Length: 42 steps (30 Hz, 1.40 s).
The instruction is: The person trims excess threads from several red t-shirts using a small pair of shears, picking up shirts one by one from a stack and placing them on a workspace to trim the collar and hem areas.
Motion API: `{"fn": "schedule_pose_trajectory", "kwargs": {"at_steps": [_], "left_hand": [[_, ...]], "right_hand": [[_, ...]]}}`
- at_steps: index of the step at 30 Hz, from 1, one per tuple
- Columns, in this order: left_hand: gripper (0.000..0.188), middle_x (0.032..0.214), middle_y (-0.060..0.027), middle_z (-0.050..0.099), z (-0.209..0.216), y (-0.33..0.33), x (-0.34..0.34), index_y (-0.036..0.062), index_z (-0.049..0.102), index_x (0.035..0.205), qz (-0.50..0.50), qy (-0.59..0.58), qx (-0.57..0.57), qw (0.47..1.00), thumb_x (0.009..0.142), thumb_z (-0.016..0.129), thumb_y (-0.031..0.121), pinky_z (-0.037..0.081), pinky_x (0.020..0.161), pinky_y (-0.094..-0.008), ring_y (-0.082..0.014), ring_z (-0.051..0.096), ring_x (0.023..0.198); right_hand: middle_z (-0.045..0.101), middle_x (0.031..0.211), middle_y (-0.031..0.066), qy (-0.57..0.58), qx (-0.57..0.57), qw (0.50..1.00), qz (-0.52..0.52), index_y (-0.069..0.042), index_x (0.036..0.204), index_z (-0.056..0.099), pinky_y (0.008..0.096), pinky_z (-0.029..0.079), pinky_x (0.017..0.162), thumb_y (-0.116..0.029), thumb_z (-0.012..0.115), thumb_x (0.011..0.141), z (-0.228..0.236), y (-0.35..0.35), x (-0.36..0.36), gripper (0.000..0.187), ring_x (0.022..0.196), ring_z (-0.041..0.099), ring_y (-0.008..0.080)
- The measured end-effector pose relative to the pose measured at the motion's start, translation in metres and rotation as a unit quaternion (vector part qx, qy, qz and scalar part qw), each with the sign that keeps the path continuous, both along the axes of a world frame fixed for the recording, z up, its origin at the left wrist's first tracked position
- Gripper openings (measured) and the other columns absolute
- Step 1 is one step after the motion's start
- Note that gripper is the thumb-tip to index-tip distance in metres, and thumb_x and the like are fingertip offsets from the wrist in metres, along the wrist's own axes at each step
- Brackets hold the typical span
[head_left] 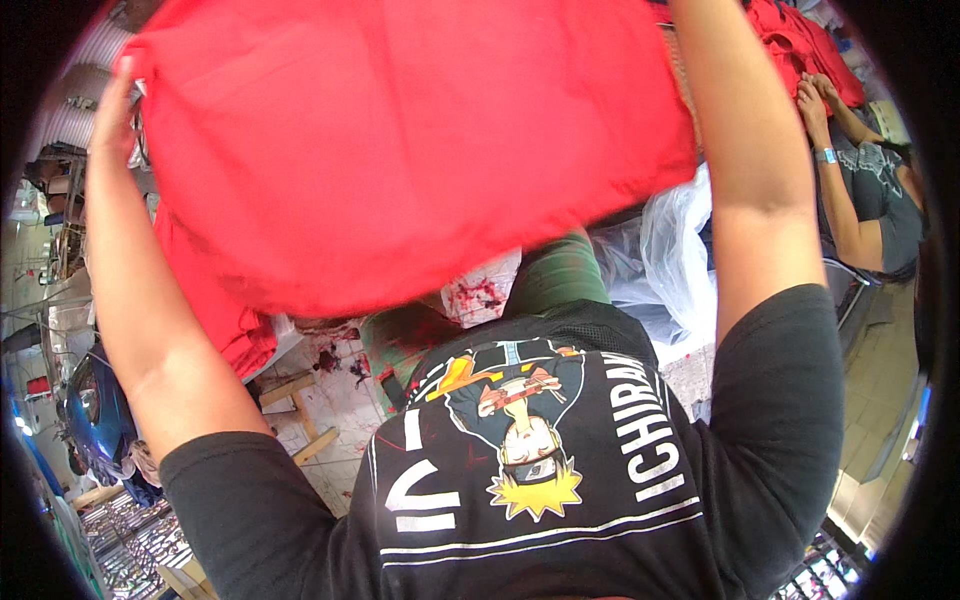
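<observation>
A wide sheet of red fabric [420, 150] is stretched up in front of me, its lower edge hanging in a curve over my lap. At its upper left corner my left hand [120, 110] grips the edge, thumb against the cloth; the other fingers are mostly hidden. My right forearm reaches up past the fabric's right side, and that hand lies beyond the top of the picture. Below on the left, more red cloth [235, 335] hangs down, blurred in part.
Translucent plastic sheeting [665, 260] is bunched at my right. Red and dark scraps [335, 365] litter the pale floor near wooden bars [315, 445]. At far right, a co-worker [870, 200] handles red cloth [810, 50]. A dark blue rounded object [100, 410] is at left.
</observation>
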<state>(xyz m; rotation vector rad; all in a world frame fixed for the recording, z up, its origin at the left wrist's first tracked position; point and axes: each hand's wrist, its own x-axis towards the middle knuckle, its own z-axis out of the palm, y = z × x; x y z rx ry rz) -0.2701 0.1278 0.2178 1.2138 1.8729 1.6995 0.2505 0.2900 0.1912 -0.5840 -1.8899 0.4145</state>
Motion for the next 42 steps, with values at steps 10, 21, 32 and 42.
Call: {"fn": "schedule_pose_trajectory", "kwargs": {"at_steps": [10,21,32,42], "left_hand": [[0.035,0.113,-0.0115,0.063,-0.213,-0.077,0.271,0.0089,0.066,0.108,-0.252,0.369,-0.047,0.893,0.078,0.075,0.023,0.043,0.098,-0.0363,-0.0251,0.056,0.111],[0.009,0.078,-0.0104,0.062,-0.228,-0.123,0.304,0.0039,0.068,0.085,-0.383,0.340,-0.054,0.857,0.080,0.070,0.011,0.049,0.067,-0.0343,-0.0272,0.060,0.073],[0.013,0.087,-0.0076,0.068,-0.202,-0.104,0.274,0.0007,0.069,0.093,-0.187,0.151,-0.010,0.971,0.087,0.067,0.012,0.050,0.074,-0.0270,-0.0139,0.062,0.080],[0.022,0.095,-0.0019,0.066,-0.218,-0.092,0.228,-0.0013,0.068,0.103,-0.023,-0.072,0.070,0.995,0.090,0.067,0.016,0.046,0.083,-0.0227,-0.0081,0.058,0.089]], "right_hand": [[0.067,0.104,0.0147,-0.292,-0.160,0.887,-0.320,-0.011,0.098,0.072,0.0412,0.051,0.085,-0.026,0.059,0.083,-0.243,0.004,0.080,0.025,0.096,0.064,0.0331],[0.068,0.093,0.0166,-0.409,-0.175,0.805,-0.392,-0.013,0.091,0.072,0.0425,0.053,0.078,-0.024,0.065,0.078,-0.214,-0.007,0.052,0.018,0.088,0.067,0.0318],[0.067,0.085,0.0139,-0.189,-0.242,0.880,-0.363,-0.003,0.092,0.068,0.0366,0.050,0.068,-0.021,0.062,0.082,-0.200,-0.015,0.078,0.022,0.075,0.065,0.0261],[0.059,0.076,-0.0009,-0.039,-0.375,0.926,-0.037,-0.008,0.105,0.064,0.0292,0.046,0.060,-0.031,0.074,0.079,-0.195,-0.164,0.041,0.036,0.064,0.055,0.0128]]}}
